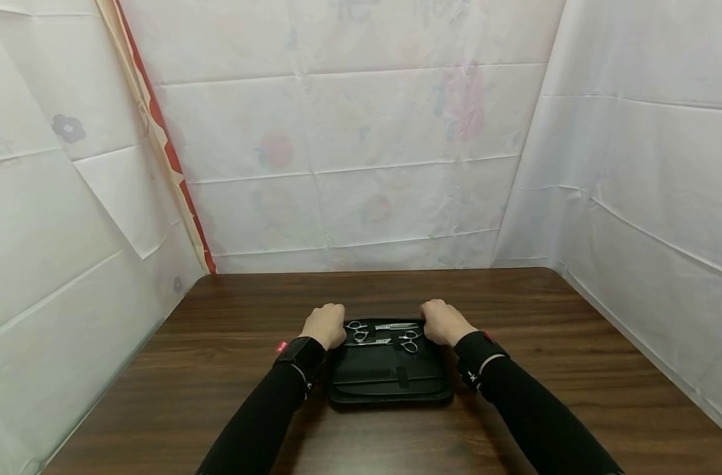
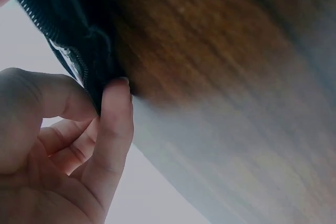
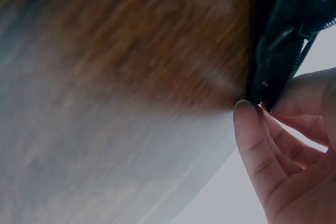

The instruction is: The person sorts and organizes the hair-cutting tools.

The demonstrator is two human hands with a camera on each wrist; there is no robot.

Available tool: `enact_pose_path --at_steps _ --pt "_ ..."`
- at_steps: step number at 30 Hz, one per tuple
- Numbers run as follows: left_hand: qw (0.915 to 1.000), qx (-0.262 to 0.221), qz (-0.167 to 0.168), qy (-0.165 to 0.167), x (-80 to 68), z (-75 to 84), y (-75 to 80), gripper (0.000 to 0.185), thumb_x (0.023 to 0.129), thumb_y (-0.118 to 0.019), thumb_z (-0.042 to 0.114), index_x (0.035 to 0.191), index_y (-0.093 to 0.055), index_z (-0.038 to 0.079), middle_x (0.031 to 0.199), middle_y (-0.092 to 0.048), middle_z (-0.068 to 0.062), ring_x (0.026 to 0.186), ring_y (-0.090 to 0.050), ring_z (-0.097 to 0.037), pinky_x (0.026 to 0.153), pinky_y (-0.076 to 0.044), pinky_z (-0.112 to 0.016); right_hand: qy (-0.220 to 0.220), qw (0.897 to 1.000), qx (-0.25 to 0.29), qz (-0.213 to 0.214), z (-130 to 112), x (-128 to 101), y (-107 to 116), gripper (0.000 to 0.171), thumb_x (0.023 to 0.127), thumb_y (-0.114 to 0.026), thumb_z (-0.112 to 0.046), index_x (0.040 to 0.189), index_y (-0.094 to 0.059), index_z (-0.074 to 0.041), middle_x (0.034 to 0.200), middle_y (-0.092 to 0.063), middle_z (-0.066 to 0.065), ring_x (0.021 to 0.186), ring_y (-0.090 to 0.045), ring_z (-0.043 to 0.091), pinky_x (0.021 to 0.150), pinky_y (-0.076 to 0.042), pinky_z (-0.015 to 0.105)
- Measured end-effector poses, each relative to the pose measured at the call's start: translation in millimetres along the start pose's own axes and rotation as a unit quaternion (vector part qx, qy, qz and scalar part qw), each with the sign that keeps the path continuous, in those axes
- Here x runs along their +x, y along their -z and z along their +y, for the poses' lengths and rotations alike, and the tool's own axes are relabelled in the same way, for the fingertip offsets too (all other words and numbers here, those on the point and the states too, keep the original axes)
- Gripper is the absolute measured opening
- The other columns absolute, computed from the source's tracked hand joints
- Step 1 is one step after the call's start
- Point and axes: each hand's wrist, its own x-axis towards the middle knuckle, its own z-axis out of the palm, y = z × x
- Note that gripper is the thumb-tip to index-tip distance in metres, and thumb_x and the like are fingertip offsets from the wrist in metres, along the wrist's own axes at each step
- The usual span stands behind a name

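The black case lies straight between two hands, each pinching an edge of it.
From the head view, I see the case on the wooden table, right of the left hand and left of the right hand; neither hand is nearer, as both touch its far part. Silver scissors lie in it, some stretched crosswise from hand to hand; which way the case itself runs longer is hard to tell at this slant. In the left wrist view, thumb and fingers are clamped on its edge, beside the zip, the case rising up-left of them. In the right wrist view, fingertips meet on the opposite edge, the case going up-right.
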Motion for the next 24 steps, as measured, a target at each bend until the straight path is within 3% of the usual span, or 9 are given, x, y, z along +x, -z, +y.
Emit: enact_pose_path --at_steps 10,18,24 --pt "0.999 0.032 0.009 -0.029 -0.9 -0.4 3.6 0.03 0.096 -0.056 -0.005 0.124 -0.066 0.001 0.118 -0.065 -0.021 0.112 -0.062 -0.038 0.095 -0.052 -0.048 0.0 1.0 -0.004 0.006 0.8 0.3 -2.2 0.014 0.092 -0.058 0.006 0.093 -0.068 -0.005 0.091 -0.062 0.009 0.071 -0.054 0.021 0.065 -0.044 0.038" --pt "0.9996 0.023 0.001 -0.017 -2.2 0.6 5.3 0.018 0.094 -0.062 -0.003 0.111 -0.066 -0.001 0.11 -0.063 -0.02 0.104 -0.063 -0.038 0.089 -0.053 -0.048 0.005 1.0 -0.006 0.01 1.7 -0.5 -3.4 0.013 0.092 -0.058 0.005 0.092 -0.066 -0.005 0.089 -0.061 0.009 0.07 -0.054 0.021 0.064 -0.044 0.038" --pt "0.9999 0.012 -0.007 -0.008 -1.6 2.2 5.6 0.017 0.097 -0.06 -0.002 0.113 -0.066 -0.002 0.113 -0.062 -0.021 0.102 -0.063 -0.038 0.087 -0.054 -0.047 0.001 1.0 -0.002 0.018 2.5 -1.2 -3.3 0.015 0.093 -0.057 0.006 0.089 -0.064 -0.007 0.085 -0.058 0.007 0.067 -0.052 0.021 0.062 -0.04 0.037"
